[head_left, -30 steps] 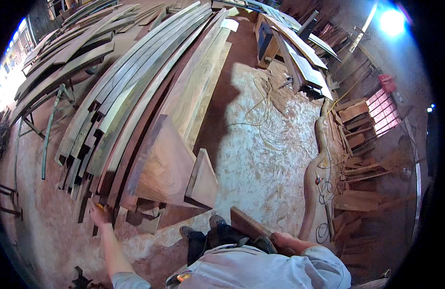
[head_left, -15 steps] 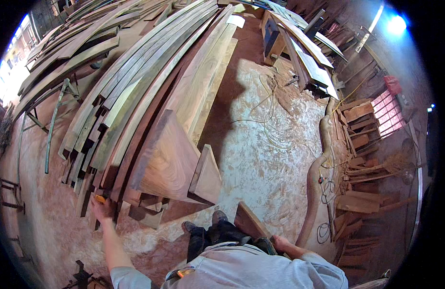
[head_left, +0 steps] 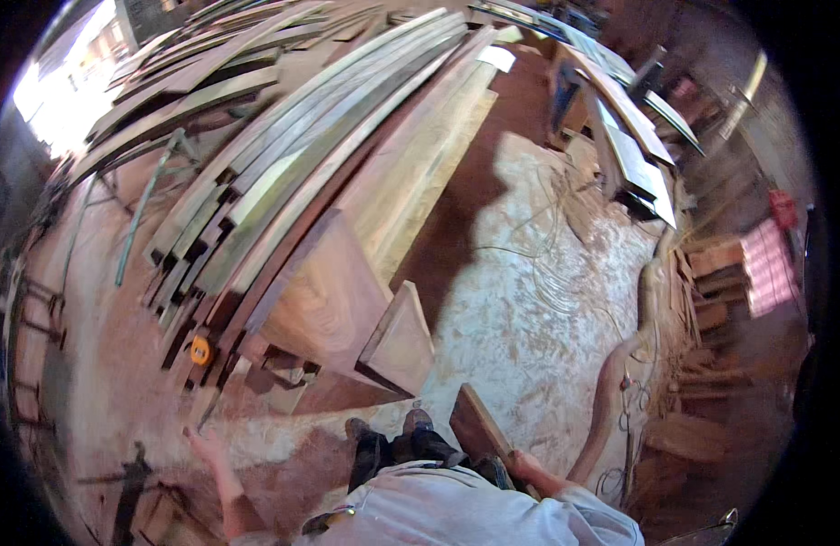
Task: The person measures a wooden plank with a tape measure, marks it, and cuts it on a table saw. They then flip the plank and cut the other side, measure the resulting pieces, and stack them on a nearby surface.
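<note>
My right hand [head_left: 526,466] grips the near end of a short brown wooden board [head_left: 480,426], which slants away beside my legs. Empty and slightly blurred, my left hand [head_left: 207,446] hangs with fingers apart, below the near ends of a long timber stack. A yellow-orange tape measure [head_left: 201,350] sits on a board end of that stack, apart from the hand. Right of it lie a wide smooth plank [head_left: 324,300] with swirling grain and a smaller wooden piece [head_left: 400,341] leaning at its corner.
Long stacked boards [head_left: 283,182] curve away at the left, beside a green metal stand [head_left: 147,209]. A thick hose [head_left: 611,387] and thin cables run along the right of the dusty floor [head_left: 547,300]. Offcuts [head_left: 711,314] pile by the right wall; a dark metal frame [head_left: 129,487] stands lower left.
My left hand has let go of the tape measure, leaving it on the board end, and has drawn back toward me. My right hand keeps the board. The view has turned slightly left.
</note>
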The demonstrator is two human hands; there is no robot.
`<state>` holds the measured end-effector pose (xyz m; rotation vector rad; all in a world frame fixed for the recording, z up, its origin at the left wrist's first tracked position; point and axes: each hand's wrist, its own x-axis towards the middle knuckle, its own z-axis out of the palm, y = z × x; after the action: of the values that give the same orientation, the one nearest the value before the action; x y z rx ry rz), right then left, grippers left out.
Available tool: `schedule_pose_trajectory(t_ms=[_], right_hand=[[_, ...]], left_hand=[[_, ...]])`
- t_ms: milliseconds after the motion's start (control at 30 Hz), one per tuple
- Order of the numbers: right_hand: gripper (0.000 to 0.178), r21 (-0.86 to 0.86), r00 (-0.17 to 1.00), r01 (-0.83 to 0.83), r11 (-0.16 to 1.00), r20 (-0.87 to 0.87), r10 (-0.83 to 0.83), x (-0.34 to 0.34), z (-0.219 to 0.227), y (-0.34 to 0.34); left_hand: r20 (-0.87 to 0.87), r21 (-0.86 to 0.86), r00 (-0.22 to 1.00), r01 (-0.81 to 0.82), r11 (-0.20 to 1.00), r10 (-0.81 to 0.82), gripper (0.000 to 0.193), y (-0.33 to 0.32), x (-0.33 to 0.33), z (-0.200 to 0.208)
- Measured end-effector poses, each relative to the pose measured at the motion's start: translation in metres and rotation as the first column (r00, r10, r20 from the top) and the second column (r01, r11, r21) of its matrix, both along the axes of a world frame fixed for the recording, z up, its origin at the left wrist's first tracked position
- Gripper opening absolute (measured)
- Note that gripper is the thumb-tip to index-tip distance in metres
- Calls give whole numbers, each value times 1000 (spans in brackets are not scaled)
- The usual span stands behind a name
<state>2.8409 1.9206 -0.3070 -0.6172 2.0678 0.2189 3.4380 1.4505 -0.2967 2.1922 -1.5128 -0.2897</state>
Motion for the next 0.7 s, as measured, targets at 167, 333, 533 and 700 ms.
schedule_pose_trajectory(t_ms=[167,333,533,700], right_hand=[[48,-12,971,-223,975,81,223,-29,-28,9],[46,-54,923,-386,921,-10,386,-59,-64,29],[46,22,928,-370,929,56,368,-87,-66,15],[50,-26,845,-535,844,-15,535,-96,-65,-4]], left_hand=[[-34,170,999,-14,985,20,43,164,-10,-46],[-526,773,835,387,502,165,56,337,-8,-117],[-511,757,851,378,533,121,55,408,-41,-101],[-537,673,737,81,735,410,45,390,-55,-97]])
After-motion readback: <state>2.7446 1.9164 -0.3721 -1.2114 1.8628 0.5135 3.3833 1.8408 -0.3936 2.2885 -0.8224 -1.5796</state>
